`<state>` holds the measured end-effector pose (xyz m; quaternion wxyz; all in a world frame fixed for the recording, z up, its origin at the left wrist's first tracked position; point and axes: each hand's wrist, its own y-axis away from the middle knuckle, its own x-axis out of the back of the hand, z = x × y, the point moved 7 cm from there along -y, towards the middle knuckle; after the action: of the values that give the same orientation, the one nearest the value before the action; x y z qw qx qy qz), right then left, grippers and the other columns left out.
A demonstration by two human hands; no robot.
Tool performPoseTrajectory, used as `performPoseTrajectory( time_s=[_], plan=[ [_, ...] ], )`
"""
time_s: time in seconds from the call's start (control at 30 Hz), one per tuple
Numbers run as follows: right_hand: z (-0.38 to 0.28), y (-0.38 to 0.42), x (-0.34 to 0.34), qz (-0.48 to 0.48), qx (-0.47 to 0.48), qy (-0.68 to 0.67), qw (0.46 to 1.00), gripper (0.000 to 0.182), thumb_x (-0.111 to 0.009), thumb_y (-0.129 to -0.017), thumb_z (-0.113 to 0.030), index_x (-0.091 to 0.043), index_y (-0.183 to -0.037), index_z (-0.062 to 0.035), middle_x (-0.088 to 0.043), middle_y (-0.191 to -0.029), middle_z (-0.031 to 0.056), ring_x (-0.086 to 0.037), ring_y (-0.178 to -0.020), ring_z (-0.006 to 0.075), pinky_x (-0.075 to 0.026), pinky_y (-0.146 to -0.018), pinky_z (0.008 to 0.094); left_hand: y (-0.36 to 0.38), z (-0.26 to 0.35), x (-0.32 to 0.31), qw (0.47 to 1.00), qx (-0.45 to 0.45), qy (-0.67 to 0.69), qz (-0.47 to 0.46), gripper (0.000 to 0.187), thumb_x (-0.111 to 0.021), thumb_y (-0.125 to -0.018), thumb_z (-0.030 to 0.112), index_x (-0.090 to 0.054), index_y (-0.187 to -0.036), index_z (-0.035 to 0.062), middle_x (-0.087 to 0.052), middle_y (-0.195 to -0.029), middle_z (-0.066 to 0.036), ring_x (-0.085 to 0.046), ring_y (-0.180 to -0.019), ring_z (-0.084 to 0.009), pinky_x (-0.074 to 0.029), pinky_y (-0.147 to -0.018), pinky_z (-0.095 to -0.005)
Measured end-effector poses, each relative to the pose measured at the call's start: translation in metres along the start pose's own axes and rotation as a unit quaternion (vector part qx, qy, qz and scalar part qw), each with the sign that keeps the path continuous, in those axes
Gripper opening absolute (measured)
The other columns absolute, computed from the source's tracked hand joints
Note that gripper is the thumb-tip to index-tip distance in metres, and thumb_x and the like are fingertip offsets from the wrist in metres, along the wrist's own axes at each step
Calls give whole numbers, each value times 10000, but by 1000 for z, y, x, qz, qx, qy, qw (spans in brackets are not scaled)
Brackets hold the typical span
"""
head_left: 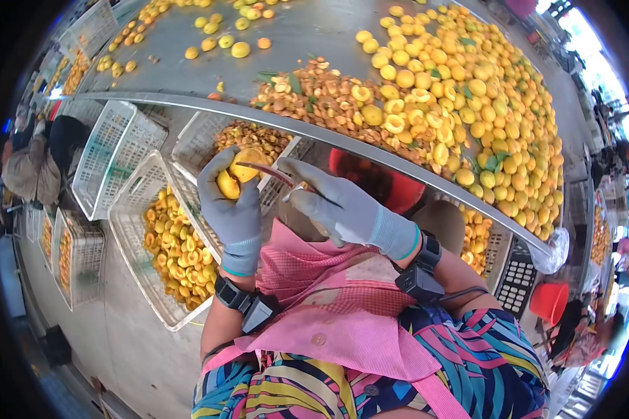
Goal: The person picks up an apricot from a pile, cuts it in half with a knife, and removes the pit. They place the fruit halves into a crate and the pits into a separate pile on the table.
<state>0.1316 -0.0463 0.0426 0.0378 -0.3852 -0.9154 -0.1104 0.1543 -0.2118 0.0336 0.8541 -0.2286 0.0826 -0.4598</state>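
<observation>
My left hand (229, 213), in a grey glove, is closed around a yellow apricot (250, 162), which is cut and parted, its lower piece showing at the palm. My right hand (349, 209), gloved too, grips a small knife (269, 172) with a dark reddish, curved blade. The blade's tip reaches the apricot. Both hands are held in front of the metal table's edge, above a crate (196, 143) of brown apricot pits (253, 137). Below and left of my left hand stands a white crate (129, 199) of halved apricots (178, 255).
On the metal table (307, 35) lie a large heap of whole apricots (493, 115) and a pile of pits (314, 94). Its raised rim (370, 148) runs across my front. A red basin (407, 185) is under the table; a red bucket (548, 302) stands right. Other people work around.
</observation>
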Motion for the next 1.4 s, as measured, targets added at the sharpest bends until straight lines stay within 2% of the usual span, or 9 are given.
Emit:
performPoseTrajectory(
  time_s=[0.27, 0.4, 0.7, 0.77, 0.87, 1.0, 1.13, 1.23, 1.4],
  plan=[
    [32, -67, -32, 55, 148, -20, 987, 572, -499, -953, -364, -334, -1400, -47, -549, -734, 53, -537, -628, 103, -431, -576, 238, -1, 20, 64, 991, -76, 11, 110, 326, -586, -794, -68, -487, -1092, 21, -570, -1134, -157, -565, -1048, -225, -455, -934, -331],
    [10, -54, -40, -16, -97, -107, 989, 570, -512, -948, -365, -348, -1396, -52, -478, -596, -11, -448, -492, 53, -368, -458, 222, -5, 18, 82, 989, -69, -65, 114, 327, -593, -797, -84, -484, -1085, 26, -578, -1115, -152, -572, -1036, -225, -457, -932, -336],
    [4, -43, -32, 36, 181, -7, 983, 559, -514, -952, -333, -347, -1379, -14, -569, -866, 33, -525, -683, 77, -441, -605, 225, -3, 11, 59, 992, 13, 41, 116, 326, -609, -795, -51, -483, -1089, 14, -585, -1118, -158, -576, -1037, -215, -465, -924, -327],
    [32, -40, -7, 56, -59, -70, 994, 532, -516, -954, -313, -373, -1352, 9, -592, -887, 63, -548, -724, 92, -450, -632, 226, -4, 13, 52, 993, 3, 56, 104, 325, -614, -796, -51, -484, -1087, 12, -586, -1116, -157, -576, -1032, -208, -467, -920, -322],
    [30, -18, 7, 93, -73, -13, 993, 444, -494, -963, -297, -453, -1279, 12, -574, -762, 45, -546, -644, 97, -445, -559, 240, -3, 12, 45, 994, -3, 69, 81, 324, -627, -791, -59, -495, -1080, 7, -589, -1103, -151, -578, -1014, -193, -473, -908, -309],
    [14, 26, 41, 41, -58, -167, 983, 386, -483, -960, -324, -524, -1171, -3, -499, -610, 11, -494, -487, 95, -397, -436, 245, 0, 11, 18, 981, 122, 138, 57, 314, -654, -810, -16, -524, -1093, 23, -609, -1031, -100, -610, -925, -176, -512, -825, -300],
    [66, 59, 84, 158, -155, 37, 974, 355, -489, -936, -383, -552, -1066, -59, -452, -540, -10, -408, -349, 75, -309, -336, 217, 7, -11, -21, 907, 309, 286, -1, 288, -668, -843, 134, -556, -1107, 99, -623, -997, -45, -625, -847, -163, -521, -724, -267],
    [71, 102, 89, 188, -144, -150, 960, 364, -443, -969, -358, -554, -1097, -36, -474, -529, 4, -435, -365, 71, -338, -361, 214, 27, -24, -58, 842, 431, 320, -57, 263, -643, -865, 148, -566, -1102, 66, -632, -985, -72, -620, -843, -174, -530, -690, -280],
    [120, 138, 107, 265, -154, -208, 929, 378, -432, -971, -371, -548, -1107, -38, -482, -535, 4, -459, -373, 86, -352, -360, 217, 51, -22, -117, 777, 482, 384, -128, 255, -609, -889, 180, -564, -1104, 50, -633, -988, -86, -620, -870, -181, -529, -716, -275]
  ],
)
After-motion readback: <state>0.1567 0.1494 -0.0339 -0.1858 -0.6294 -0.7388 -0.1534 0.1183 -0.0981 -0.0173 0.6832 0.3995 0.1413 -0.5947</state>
